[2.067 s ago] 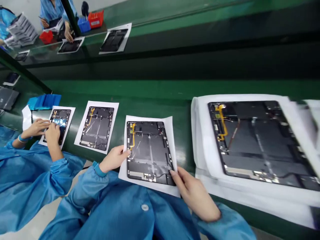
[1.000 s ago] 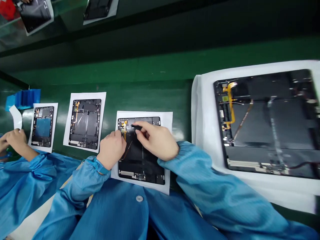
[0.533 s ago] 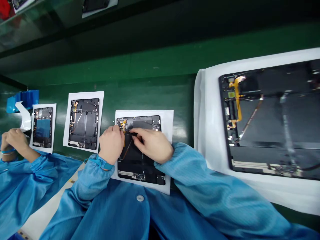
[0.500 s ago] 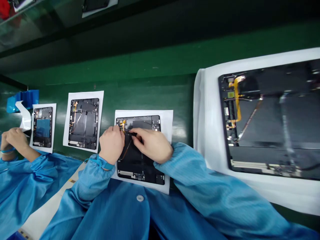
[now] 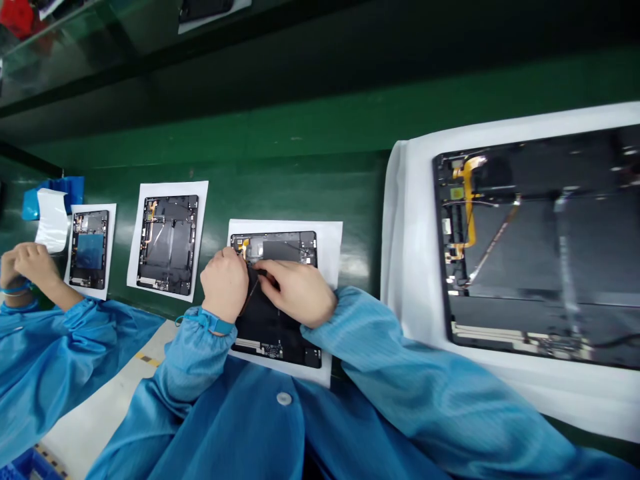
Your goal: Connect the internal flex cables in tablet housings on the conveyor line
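Nearest the camera, two shiny blue smock sleeves [image 5: 400, 373] run up to the hands, which meet over an open black tablet chassis [image 5: 273, 337]. The chassis lies flat on a white paper sheet [image 5: 331, 240] at the near edge of the green conveyor belt [image 5: 300, 193].

The left hand [image 5: 225, 283] is curled into a loose fist. Its fingertips press down at the chassis's upper left corner, just beside an orange flex cable [image 5: 243, 245] — whether the fist encloses anything I cannot tell. The right hand [image 5: 299, 293] comes in from the right with thumb and forefinger pinched on a small dark piece [image 5: 261, 272], too small to make out further. A thin brown wire [image 5: 250, 295] shows in the gap between the two hands.

To the right, well apart, a much larger-looking black chassis [image 5: 540, 253] rests on a white foam sheet [image 5: 413, 220]. To the left along the belt are a second black chassis on paper [image 5: 167, 243] and then a third chassis with a blue patch [image 5: 89, 248].

Beside that one, a co-worker's hand [image 5: 35, 263] touches a white strip [image 5: 50, 220], with blue sheets [image 5: 75, 187] just behind. Farthest off — across a dark gap — a second belt carries another sheeted chassis [image 5: 210, 8] and something red [image 5: 17, 13].
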